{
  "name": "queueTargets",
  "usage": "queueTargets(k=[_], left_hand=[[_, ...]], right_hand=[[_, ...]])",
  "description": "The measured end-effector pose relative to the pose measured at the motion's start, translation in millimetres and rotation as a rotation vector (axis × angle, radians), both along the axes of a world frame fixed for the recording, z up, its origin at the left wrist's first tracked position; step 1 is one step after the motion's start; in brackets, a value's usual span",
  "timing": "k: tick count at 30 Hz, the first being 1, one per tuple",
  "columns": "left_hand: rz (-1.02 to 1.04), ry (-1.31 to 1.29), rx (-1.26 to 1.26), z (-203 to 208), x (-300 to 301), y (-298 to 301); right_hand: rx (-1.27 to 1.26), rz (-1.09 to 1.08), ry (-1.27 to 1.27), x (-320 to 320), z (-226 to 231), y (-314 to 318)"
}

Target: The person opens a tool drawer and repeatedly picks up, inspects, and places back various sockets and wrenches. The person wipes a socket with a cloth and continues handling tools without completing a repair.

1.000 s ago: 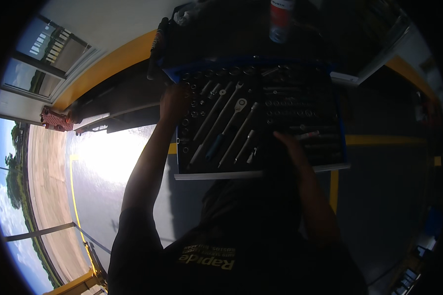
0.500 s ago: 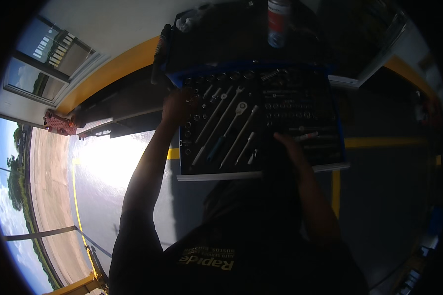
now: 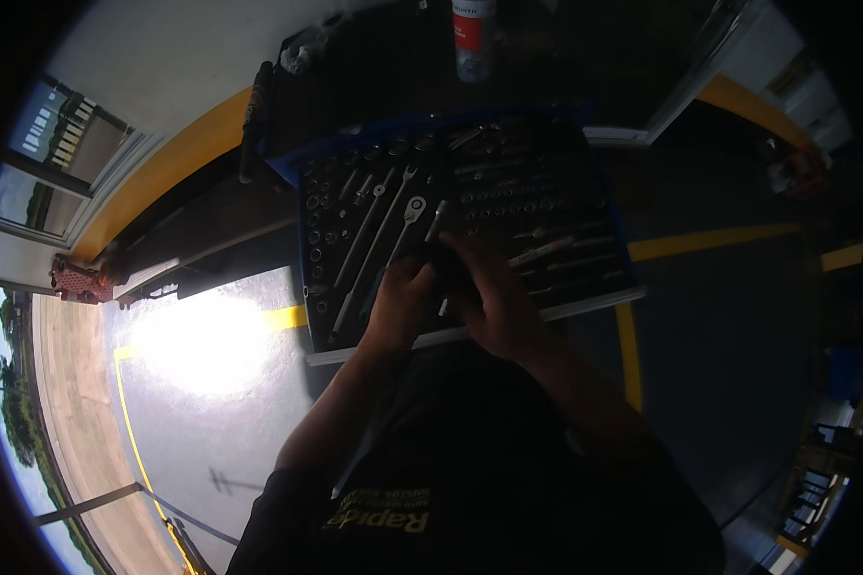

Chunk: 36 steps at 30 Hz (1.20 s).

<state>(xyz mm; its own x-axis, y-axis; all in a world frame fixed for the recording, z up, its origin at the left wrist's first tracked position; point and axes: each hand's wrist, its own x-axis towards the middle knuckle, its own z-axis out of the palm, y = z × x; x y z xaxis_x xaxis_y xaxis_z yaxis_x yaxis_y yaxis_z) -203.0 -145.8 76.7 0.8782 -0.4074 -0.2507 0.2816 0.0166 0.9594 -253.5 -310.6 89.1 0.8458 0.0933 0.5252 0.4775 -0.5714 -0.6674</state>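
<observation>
Lining the L edge of the open drawer [image 3: 340,356], sockets [image 3: 314,236] sit in slots, w/ a wrench [image 3: 408,176] and ratchet [image 3: 413,210] lying slanted to their R. So drawer's out, those tools in place. L hand [image 3: 401,305] and R hand [image 3: 492,305] come together over the front middle, fingers curled close; too dark to tell what, if anything, they hold, so progress past that's unclear. Small sockets [image 3: 513,208] sit R of the ratchet.

Around: red perforated thing [image 3: 81,278] far L, black tube [image 3: 255,125] beside the drawer, crumpled plastic [image 3: 302,53] & spray can [image 3: 473,43] on the tabletop [image 3: 374,72]. Hands + shadow hide the drawer's front middle.
</observation>
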Motion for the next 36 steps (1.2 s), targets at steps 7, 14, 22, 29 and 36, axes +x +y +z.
queueTargets(k=[7, 14, 22, 29, 36], left_hand=[[-0.063, -0.07, 0.121, 13.0, -26.4, 4.5], [-0.126, 0.002, 0.021, 31.9, -29.5, 2.3], [-0.094, -0.425, 0.381, 29.9, -21.2, 7.0], [0.021, -0.572, 0.44, 38.2, -20.6, 6.3], [-0.172, -0.506, 0.385, 38.5, -21.7, 12.1]], right_hand=[[0.047, 0.036, 0.138, -23.6, -16.6, -8.1], [0.123, 0.025, 0.148, -28.1, -9.0, -11.0], [0.625, -0.023, 0.45, -31.4, -24.2, -2.2], [0.707, 0.014, 0.544, -36.0, 2.7, -4.1], [0.36, -0.032, 0.283, -34.1, 7.1, -4.7]])
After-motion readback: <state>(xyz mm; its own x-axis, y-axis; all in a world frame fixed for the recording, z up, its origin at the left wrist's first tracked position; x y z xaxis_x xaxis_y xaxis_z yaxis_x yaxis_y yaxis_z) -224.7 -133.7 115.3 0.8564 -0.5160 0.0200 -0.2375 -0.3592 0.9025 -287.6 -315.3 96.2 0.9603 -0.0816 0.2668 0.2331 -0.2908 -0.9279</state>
